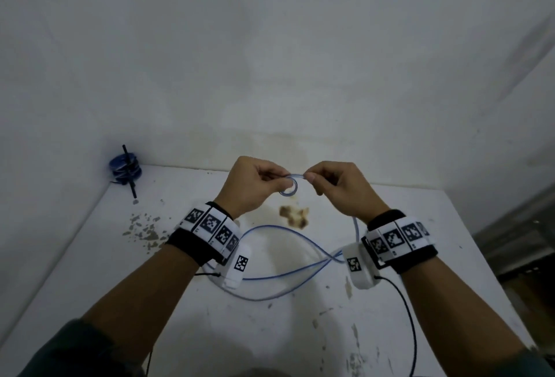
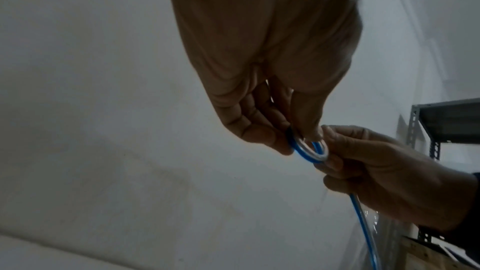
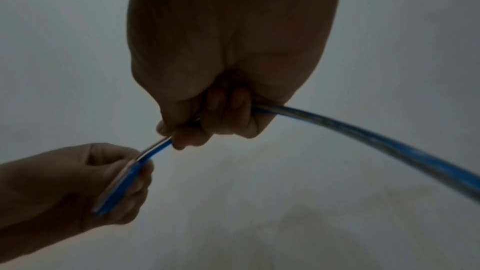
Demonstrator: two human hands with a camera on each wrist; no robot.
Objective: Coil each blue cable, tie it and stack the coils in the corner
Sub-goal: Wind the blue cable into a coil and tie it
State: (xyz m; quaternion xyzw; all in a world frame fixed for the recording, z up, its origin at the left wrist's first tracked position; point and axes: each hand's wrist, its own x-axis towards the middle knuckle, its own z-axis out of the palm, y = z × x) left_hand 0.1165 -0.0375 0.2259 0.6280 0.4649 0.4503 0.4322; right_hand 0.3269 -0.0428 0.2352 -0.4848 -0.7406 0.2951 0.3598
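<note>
No readable text anywhere; the wrist bands [image 1: 210, 231] carry only black-and-white square marker patterns.

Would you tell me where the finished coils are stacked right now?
In the head view, the stack of coils sits at the table's far left corner against the wall, with a black rod leaning across it, well left of both hands.

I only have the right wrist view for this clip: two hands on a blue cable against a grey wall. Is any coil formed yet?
Observer: Yes, the left hand pinches a small first loop of the blue cable.
Operator: And the rest of the cable?
Observer: It runs from the right hand down onto the white table, lying in loose crossed curves.
Operator: Any finished coils?
Observer: A stack of blue coils sits in the far left corner, with a black rod against it.
</note>
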